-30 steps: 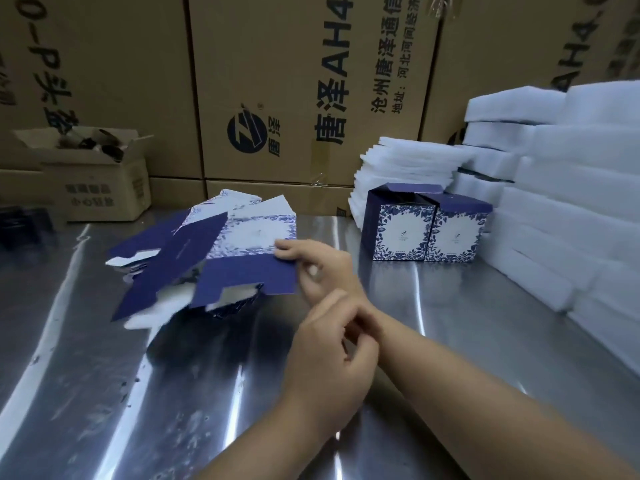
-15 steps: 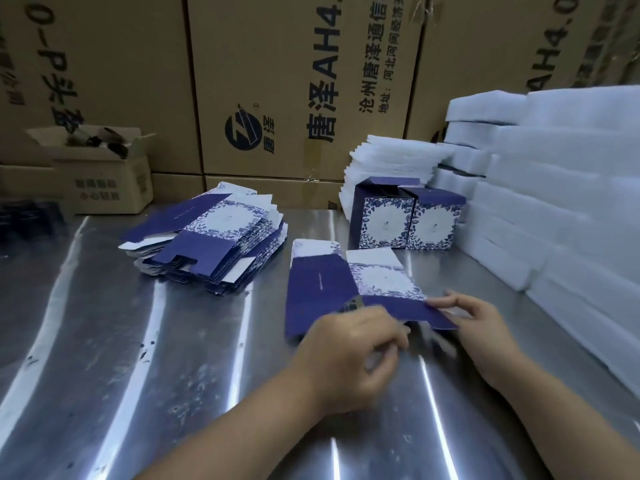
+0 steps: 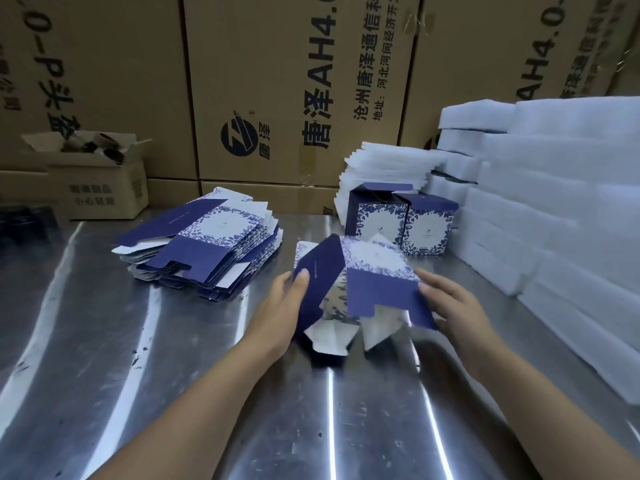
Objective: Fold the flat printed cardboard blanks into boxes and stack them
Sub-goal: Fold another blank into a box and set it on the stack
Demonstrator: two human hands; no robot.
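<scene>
The brown corrugated cartons (image 3: 277, 81) wall off the back of the steel table (image 3: 104, 341), whose scuffed, shiny top lets card slide easily. Soft white foam slabs (image 3: 554, 220) are banked along my right, out of the working space. The pile (image 3: 204, 251) of flat blanks lies to my left front, slightly fanned and near enough that I can draw one at a time. Two finished boxes (image 3: 427, 226) stand upright and touching at the back beside the foam, which I judge to be the start of the stack. The blank (image 3: 377, 292) I am working on is right in front of me, lifted off the table and half opened into a sleeve. It is thin stiff card, navy outside with a white floral panel, plain white inside, its bottom flaps hanging loose. My left hand (image 3: 280, 306) pinches the navy side panel, thumb on its face. My right hand (image 3: 450, 303) grips the opposite edge, so squeezing inward should pop the creases square.
</scene>
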